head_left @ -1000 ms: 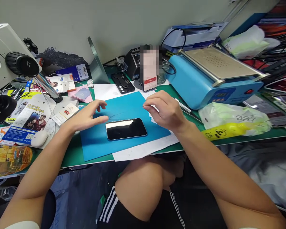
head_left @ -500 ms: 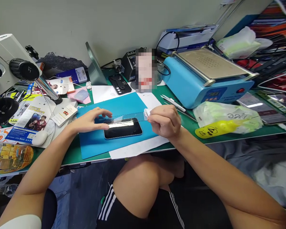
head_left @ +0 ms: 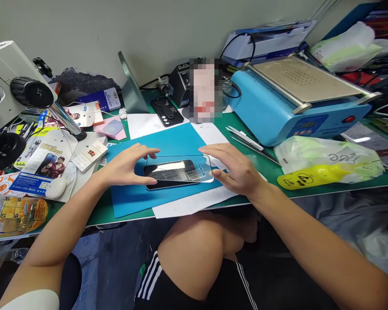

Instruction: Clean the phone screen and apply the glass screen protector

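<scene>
A black phone (head_left: 158, 183) lies screen up on a blue mat (head_left: 132, 198) at the table's front. Just above it a clear glass screen protector (head_left: 181, 168) is held by its two short ends. My left hand (head_left: 126, 165) grips its left end with thumb and fingers. My right hand (head_left: 236, 170) grips its right end the same way. The sheet hovers slightly to the right of the phone, and its glare hides most of the screen.
White paper (head_left: 187, 202) lies under the mat. A microscope (head_left: 16, 94) and product packets (head_left: 39, 159) crowd the left. At the right are a blue heating machine (head_left: 297, 99), tweezers (head_left: 245, 140) and a yellow-green bag (head_left: 326, 168). A standing phone (head_left: 203, 90) is behind.
My right hand has let go of a white tab it pinched. Both hands now hold the clear sheet flat over the phone, lower and more level than before.
</scene>
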The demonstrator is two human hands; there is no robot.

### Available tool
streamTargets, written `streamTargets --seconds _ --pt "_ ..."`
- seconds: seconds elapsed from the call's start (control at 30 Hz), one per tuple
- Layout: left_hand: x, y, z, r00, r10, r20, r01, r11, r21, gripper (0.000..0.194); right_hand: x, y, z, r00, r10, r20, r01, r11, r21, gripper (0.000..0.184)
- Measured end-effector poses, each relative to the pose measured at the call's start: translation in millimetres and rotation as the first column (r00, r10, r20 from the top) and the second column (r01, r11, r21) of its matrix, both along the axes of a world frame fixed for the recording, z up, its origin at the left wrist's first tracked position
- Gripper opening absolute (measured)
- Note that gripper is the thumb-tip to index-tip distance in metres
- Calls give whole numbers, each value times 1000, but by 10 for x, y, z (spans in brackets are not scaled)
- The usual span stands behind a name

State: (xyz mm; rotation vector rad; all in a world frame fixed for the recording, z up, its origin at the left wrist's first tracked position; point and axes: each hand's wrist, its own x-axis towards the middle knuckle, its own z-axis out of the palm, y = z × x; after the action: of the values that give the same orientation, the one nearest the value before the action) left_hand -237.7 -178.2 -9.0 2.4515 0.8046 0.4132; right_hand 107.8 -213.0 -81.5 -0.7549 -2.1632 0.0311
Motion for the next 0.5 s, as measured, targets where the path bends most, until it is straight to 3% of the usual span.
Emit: streamTargets --seconds 0.1,0.23,0.5 --pt "9 -7 -17 1000 29 8 -30 997 66 71 9 2 -37 1000 23 -9 -23 996 -88 68" --pt "36 -17 -60 998 60 22 -63 991 121 72 11 32 -46 1000 25 -8 -25 995 -96 82" --pt "67 -234 -252 983 178 -31 -172 974 145 78 43 45 -4 999 41 -14 -43 980 -195 75"
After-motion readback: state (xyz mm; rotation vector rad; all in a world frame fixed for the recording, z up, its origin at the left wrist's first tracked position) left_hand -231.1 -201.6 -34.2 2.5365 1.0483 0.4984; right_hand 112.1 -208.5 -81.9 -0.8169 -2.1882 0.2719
